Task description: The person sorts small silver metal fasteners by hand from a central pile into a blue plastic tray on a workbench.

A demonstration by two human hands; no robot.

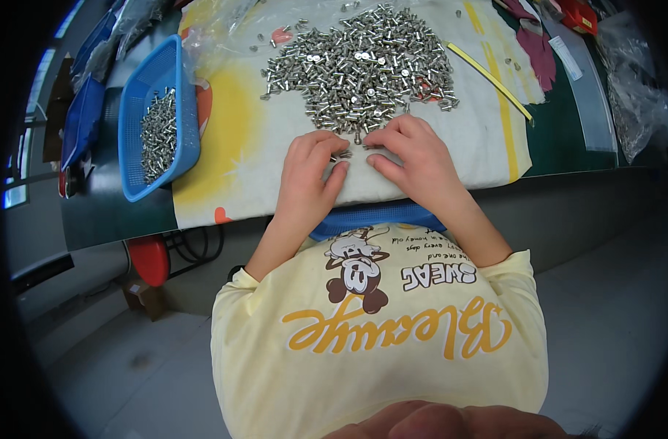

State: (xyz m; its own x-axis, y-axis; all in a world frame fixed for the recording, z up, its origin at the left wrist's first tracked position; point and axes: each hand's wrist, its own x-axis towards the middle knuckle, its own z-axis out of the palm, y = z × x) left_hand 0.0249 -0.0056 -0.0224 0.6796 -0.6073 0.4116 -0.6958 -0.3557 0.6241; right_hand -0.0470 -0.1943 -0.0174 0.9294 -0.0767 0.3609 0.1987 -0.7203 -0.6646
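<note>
Both hands rest on a pale cloth with yellow patches that covers the work surface, at the near edge of a large heap of small silver metal pins. The left hand lies palm down with its fingers curled inward, the fingertips pinching or pressing a few loose pins just below the heap; the exact number held cannot be told, as the pieces are small and partly covered. The right hand is likewise palm down, fingers bent and drawn narrow, its fingertips touching pins at the heap's lower rim, close to the left hand's fingertips. The two hands nearly meet at the middle. The heap spreads across the upper middle of the cloth, with stray pins scattered about its left and top edges. To the left, partly on the cloth's edge, stands a blue plastic basket holding a smaller lot of the same silver pins. A yellow strip lies diagonally on the cloth to the right of the heap. Clear plastic bags lie at the far right of the surface. A red stool stands under the surface at the left.
</note>
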